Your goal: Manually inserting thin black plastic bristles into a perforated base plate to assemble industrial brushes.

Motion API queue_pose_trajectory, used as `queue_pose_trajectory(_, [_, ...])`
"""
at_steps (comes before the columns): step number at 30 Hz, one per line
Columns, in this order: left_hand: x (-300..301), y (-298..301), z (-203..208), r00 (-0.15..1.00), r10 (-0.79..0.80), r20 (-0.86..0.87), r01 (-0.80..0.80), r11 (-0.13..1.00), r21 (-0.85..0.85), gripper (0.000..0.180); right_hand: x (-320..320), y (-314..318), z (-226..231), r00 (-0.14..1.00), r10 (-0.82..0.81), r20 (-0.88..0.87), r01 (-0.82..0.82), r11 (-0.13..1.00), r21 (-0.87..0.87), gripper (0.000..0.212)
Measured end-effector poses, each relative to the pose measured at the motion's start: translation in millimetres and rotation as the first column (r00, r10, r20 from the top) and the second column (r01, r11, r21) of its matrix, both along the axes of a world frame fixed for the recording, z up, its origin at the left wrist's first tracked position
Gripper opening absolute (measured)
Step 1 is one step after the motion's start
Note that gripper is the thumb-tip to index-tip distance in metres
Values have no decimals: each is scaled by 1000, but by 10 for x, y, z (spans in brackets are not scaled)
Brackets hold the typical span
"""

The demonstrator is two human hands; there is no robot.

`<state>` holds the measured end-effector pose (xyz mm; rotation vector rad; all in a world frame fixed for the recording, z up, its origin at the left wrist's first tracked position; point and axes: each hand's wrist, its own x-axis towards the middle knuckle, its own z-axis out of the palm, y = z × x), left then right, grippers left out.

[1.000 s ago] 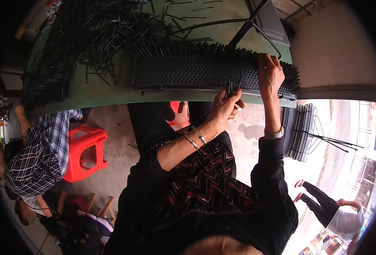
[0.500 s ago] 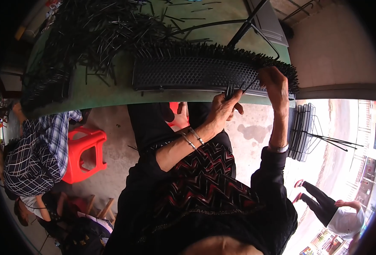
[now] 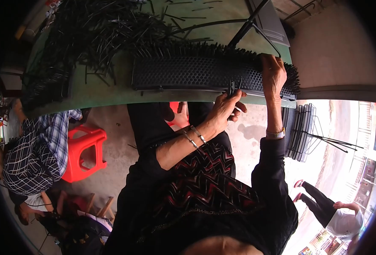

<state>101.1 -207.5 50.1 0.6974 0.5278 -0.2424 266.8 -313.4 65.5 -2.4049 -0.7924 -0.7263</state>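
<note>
A long black panel full of round holes (image 3: 196,73) lies along the table's near edge, with a row of upright black strips (image 3: 205,52) standing along its far side. My left hand (image 3: 226,106) is closed around a small bunch of thin black strips (image 3: 232,87), just in front of the panel's near edge. Over the panel's right part my right hand (image 3: 274,75) reaches across, its bent fingertips at the standing strips. Whatever is between those fingertips is hidden.
A big heap of loose black strips (image 3: 98,38) covers the green table's left side. A black metal frame (image 3: 239,34) stands behind the panel. Below are a red stool (image 3: 86,153), a seated person in a checked shirt (image 3: 35,157), and racks (image 3: 300,131) at right; another person stands outside.
My right hand has moved from beside the left hand's strips up to the far row of the panel. The left hand has stayed nearly in place, still holding its bunch.
</note>
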Motion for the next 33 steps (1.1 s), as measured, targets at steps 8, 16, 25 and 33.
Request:
queue_pose_trajectory(8, [20,17,-65,998,11,57,-9,999,-39,32,-220,-77,202,926,11,-378,-61,991,-121,28])
queue_pose_trajectory(16, [78,-98,-225,987,160,31,-160,987,11,26,-389,-163,261,472,431,-769,-151,899,411,18])
queue_pose_trajectory(25, [50,-80,-125,998,60,7,-59,997,-49,31,-129,-114,94,995,-94,-16,95,986,137,11])
queue_pose_trajectory(33, [7,2,-169,994,90,55,-93,994,54,28,-147,-66,121,993,-110,30,108,992,68,9])
